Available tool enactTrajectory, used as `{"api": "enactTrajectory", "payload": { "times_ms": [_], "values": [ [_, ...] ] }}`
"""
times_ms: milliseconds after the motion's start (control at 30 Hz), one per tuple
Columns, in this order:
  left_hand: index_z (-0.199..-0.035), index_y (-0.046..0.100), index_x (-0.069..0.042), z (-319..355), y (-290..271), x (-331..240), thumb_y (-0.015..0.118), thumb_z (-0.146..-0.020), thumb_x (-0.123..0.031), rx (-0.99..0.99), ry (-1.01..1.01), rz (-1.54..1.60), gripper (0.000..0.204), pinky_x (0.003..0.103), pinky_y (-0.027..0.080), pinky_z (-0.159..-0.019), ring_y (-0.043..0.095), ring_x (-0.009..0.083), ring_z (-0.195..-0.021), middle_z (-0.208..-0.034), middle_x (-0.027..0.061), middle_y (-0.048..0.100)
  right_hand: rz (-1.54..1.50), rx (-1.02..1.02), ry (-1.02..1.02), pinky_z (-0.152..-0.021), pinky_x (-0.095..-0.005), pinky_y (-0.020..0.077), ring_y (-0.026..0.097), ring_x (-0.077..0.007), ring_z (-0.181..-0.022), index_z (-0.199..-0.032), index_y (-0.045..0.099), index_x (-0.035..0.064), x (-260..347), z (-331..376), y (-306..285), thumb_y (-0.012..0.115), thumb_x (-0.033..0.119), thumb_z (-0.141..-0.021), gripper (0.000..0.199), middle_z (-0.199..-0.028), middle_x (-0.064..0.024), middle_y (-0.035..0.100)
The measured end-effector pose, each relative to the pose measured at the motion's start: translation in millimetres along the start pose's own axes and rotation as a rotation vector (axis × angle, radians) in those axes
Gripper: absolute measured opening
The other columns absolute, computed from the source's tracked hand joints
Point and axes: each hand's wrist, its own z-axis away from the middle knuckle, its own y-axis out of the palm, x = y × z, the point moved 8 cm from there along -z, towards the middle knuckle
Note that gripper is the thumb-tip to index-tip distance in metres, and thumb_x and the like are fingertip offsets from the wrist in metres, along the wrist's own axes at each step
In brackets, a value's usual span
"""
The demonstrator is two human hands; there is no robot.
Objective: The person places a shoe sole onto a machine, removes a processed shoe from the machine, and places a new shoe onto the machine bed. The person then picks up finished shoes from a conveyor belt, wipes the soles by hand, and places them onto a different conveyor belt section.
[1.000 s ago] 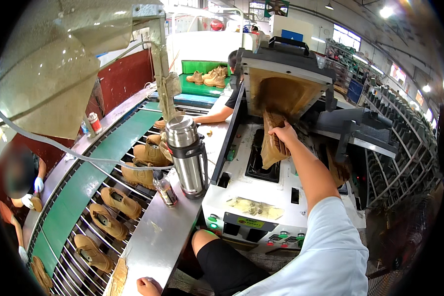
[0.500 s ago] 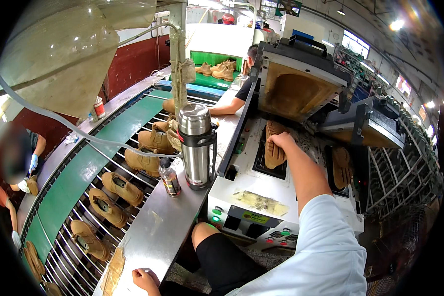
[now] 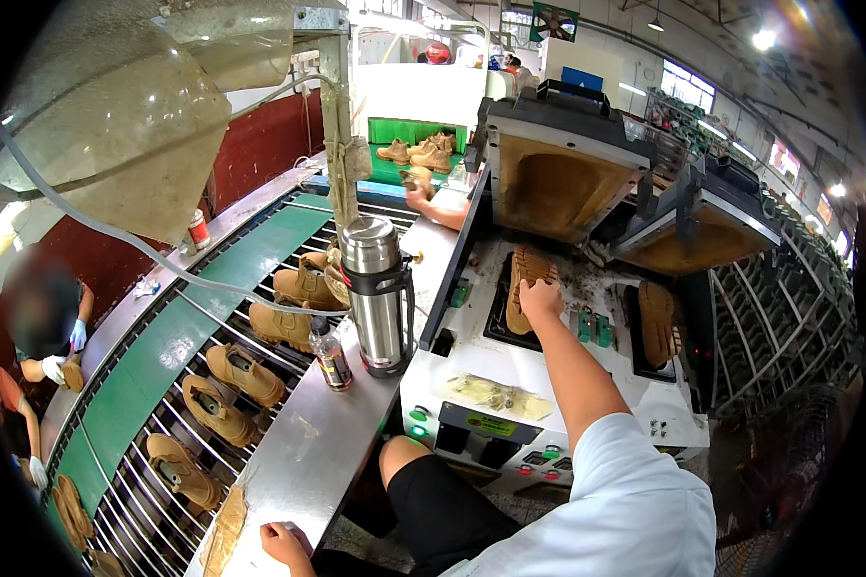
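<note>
A tan shoe (image 3: 529,262) lies sole up on the left black pad of a white two-station press (image 3: 433,380). My right hand (image 3: 542,300) rests on it, fingers bent round the sole's near part. Another tan shoe or sole (image 3: 656,322), also tread up, sits on the right pad (image 3: 633,306). Both press lids, the left (image 3: 568,178) and the right (image 3: 698,226), stand raised, brown undersides showing. My left hand (image 3: 284,546) lies loosely curled on the metal bench (image 3: 303,442), with nothing visible in it.
A steel flask (image 3: 375,298) and a drink bottle (image 3: 330,356) stand on the bench. Left of it, tan shoes (image 3: 216,409) line a roller conveyor (image 3: 154,385). A co-worker's hand (image 3: 419,197) holds a shoe beyond the press; other people work at far left.
The right lid has tilted further up. My right hand stays on the shoe, with its grip slightly shifted. Beyond the press, the co-worker's hand has come up with a shoe.
</note>
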Motion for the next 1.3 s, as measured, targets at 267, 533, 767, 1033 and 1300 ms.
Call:
{"api": "enactTrajectory", "payload": {
  "times_ms": [267, 533, 767, 1033, 1300],
  "values": [
    [-0.071, 0.051, 0.002, 4, -9, -21, 0.052, -0.084, -0.011, -0.025, 0.057, -0.026, 0.019, 0.037, 0.042, -0.057, 0.048, 0.0230, -0.056, -0.063, 0.0129, 0.055, 0.040, 0.025, -0.134, -0.094, -0.0461, 0.0458, 0.047, -0.0328, -0.121, -0.123, 0.057, 0.0078, 7, 15, -3, 0.054, 0.053, -0.086, 0.059, -0.133, -0.0154, 0.044],
    [-0.074, 0.054, 0.003, 4, -12, -19, 0.052, -0.085, -0.011, 0.006, 0.039, -0.014, 0.018, 0.037, 0.044, -0.058, 0.052, 0.0244, -0.059, -0.066, 0.0141, 0.058, 0.175, 0.259, -0.312, -0.097, -0.0462, 0.0450, 0.039, -0.0312, -0.129, -0.128, 0.052, 0.0064, 25, 12, -5, 0.070, 0.043, -0.068, 0.072, -0.137, -0.0130, 0.042],
    [-0.070, 0.052, 0.002, 5, -12, -11, 0.054, -0.084, -0.012, -0.038, 0.032, 0.033, 0.021, 0.036, 0.041, -0.056, 0.048, 0.0214, -0.056, -0.061, 0.0111, 0.053, 0.253, 0.165, -0.394, -0.097, -0.0470, 0.0448, 0.042, -0.0300, -0.125, -0.133, 0.049, 0.0093, 25, 21, 7, 0.069, 0.043, -0.069, 0.075, -0.135, -0.0121, 0.044],
    [-0.071, 0.054, 0.002, 8, -17, -14, 0.054, -0.084, -0.011, -0.030, 0.003, 0.028, 0.018, 0.034, 0.042, -0.057, 0.050, 0.0205, -0.058, -0.063, 0.0103, 0.055, 0.196, 0.144, -0.431, -0.098, -0.0502, 0.0430, 0.042, -0.0289, -0.125, -0.127, 0.053, 0.0096, 19, 28, 7, 0.067, 0.043, -0.071, 0.067, -0.131, -0.0081, 0.047],
    [-0.069, 0.052, 0.002, -1, -13, -4, 0.054, -0.084, -0.011, -0.046, 0.061, 0.033, 0.020, 0.035, 0.040, -0.055, 0.046, 0.0195, -0.056, -0.061, 0.0100, 0.054, 0.267, 0.175, -0.458, -0.094, -0.0485, 0.0451, 0.042, -0.0306, -0.123, -0.133, 0.049, 0.0102, 27, 31, 5, 0.067, 0.042, -0.072, 0.071, -0.132, -0.0079, 0.046]
  ]
}}
